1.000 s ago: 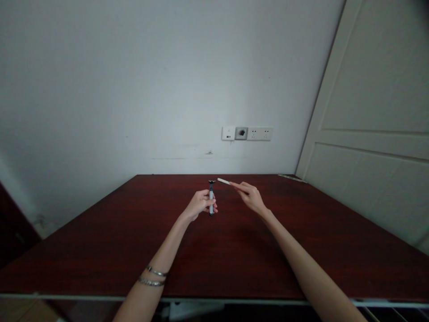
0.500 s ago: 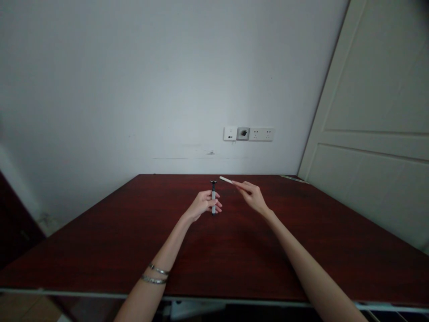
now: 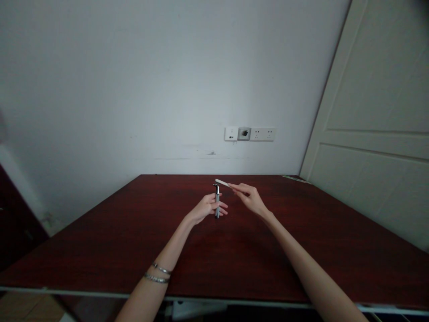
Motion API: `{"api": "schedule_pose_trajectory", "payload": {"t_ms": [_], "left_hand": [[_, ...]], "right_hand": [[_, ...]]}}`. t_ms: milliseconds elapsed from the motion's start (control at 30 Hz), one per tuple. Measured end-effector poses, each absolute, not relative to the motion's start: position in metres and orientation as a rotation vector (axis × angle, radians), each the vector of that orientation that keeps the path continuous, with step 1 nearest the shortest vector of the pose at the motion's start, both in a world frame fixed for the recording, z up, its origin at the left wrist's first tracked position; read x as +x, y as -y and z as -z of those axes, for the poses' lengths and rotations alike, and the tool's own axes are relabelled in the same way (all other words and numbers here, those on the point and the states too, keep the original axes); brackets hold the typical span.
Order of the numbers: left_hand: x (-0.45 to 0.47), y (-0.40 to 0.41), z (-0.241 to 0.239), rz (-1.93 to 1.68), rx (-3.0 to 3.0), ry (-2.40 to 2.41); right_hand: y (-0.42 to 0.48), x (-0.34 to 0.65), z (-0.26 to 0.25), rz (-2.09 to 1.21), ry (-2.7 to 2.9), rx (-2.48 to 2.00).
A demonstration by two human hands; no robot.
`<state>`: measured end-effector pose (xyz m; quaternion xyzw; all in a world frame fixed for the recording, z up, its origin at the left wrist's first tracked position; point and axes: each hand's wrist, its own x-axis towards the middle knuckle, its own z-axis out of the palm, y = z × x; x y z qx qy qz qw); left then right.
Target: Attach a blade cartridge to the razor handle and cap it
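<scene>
My left hand (image 3: 205, 208) is closed around the grey handle of a razor (image 3: 217, 203), which stands upright with its dark head at the top. Between thumb and fingers, my right hand (image 3: 250, 197) pinches a slim white stick-like tool (image 3: 221, 182); its exact kind is too small to make out. The tool points left, and its free end lies just above the razor's head. Whether the two touch, I cannot tell. Both hands are above the dark red table.
The dark red wooden table (image 3: 254, 259) reaches back to a pale wall (image 3: 134, 89) with a row of sockets (image 3: 250, 133). A light panelled door (image 3: 375, 112) borders the right side. A thin flat strip (image 3: 295, 179) lies at the far right corner.
The white tool has moved left and slightly down, over the razor's head. My left hand has turned the razor, so its head now shows from the side, and shifted slightly right.
</scene>
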<state>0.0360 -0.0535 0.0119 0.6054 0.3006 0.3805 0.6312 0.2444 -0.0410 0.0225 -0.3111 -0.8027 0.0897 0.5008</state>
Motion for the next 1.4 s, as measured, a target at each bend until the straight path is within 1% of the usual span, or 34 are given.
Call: {"api": "schedule_pose_trajectory", "payload": {"t_ms": [133, 300, 467, 633, 1033, 1400], "left_hand": [[0.036, 0.053, -0.011, -0.861, 1.412, -0.695], [0.035, 0.053, -0.010, -0.872, 1.439, -0.725], [0.035, 0.053, -0.009, -0.901, 1.425, -0.718], [0.035, 0.052, -0.009, -0.919, 1.457, -0.756], [0.036, 0.047, -0.006, -0.941, 1.520, -0.801], [0.039, 0.049, -0.009, -1.003, 1.507, -0.822]], "right_hand": [[0.043, 0.241, -0.022, -0.164, 2.046, -0.763], [0.045, 0.244, -0.024, -0.024, 1.934, -0.884], [0.051, 0.249, -0.030, 0.037, 2.071, -0.936], [0.055, 0.250, -0.035, 0.128, 2.019, -1.013], [0.056, 0.257, -0.039, 0.119, 2.109, -0.990], [0.054, 0.258, -0.040, 0.136, 2.075, -0.984]]}}
